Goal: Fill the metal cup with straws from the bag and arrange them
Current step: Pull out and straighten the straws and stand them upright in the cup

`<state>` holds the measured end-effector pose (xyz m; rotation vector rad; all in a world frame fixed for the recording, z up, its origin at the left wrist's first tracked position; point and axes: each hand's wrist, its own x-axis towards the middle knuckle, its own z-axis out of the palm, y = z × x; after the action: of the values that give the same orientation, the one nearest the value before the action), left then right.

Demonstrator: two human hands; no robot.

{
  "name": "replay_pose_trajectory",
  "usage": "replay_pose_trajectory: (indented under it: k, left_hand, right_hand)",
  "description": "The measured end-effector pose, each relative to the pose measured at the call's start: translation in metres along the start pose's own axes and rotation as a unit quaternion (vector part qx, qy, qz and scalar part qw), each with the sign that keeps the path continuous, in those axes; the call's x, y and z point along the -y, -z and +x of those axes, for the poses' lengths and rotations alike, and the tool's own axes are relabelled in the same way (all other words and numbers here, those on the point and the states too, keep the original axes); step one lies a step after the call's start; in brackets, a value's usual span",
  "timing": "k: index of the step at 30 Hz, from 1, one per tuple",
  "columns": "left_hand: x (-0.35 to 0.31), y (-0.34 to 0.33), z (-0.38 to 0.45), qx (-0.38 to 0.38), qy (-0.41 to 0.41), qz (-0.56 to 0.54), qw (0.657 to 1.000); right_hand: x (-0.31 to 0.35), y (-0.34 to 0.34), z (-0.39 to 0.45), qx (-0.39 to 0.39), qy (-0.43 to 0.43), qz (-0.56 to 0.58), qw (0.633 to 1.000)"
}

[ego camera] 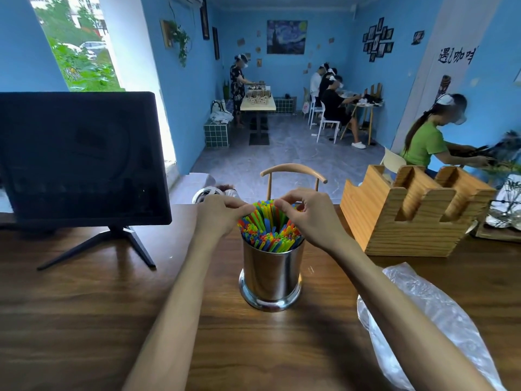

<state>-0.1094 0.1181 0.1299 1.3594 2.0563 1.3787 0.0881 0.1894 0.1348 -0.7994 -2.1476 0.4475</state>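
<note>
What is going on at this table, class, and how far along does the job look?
A person is arranging coloured straws standing in a metal cup on the wooden table. The left hand and right hand pinch at the far straw tops. The cup looks full, and the clear plastic bag lies on the table to the right.

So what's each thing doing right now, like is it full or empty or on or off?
Metal cup: upright, full of straws.
Straws: standing, fanned out.
Plastic bag: lying flat, looks empty.
Monitor: screen dark.
Wooden holder: slots look empty.
Left hand: pinching straw tips.
Right hand: pinching straw tips.
</note>
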Motion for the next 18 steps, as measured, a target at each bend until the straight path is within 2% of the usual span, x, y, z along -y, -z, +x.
replay_pose_trajectory:
  k: [3,11,14,18]
  left_hand:
    - [0.000,0.002,-0.002,-0.024,0.008,-0.058,0.998]
    - [-0.019,0.018,-0.008,-0.030,-0.020,-0.143,0.989]
    - [-0.036,0.026,-0.016,-0.066,-0.072,-0.155,0.983]
    - [-0.072,0.039,-0.038,-0.135,-0.203,-0.164,0.956]
  right_hand:
    - [0.001,0.003,0.000,-0.003,-0.002,0.010,1.000]
    - [0.005,0.004,0.001,0.005,-0.010,0.018,1.000]
    - [0.007,0.003,0.002,0.008,-0.011,0.029,0.999]
    - [0.021,0.003,0.003,0.037,0.004,0.100,0.994]
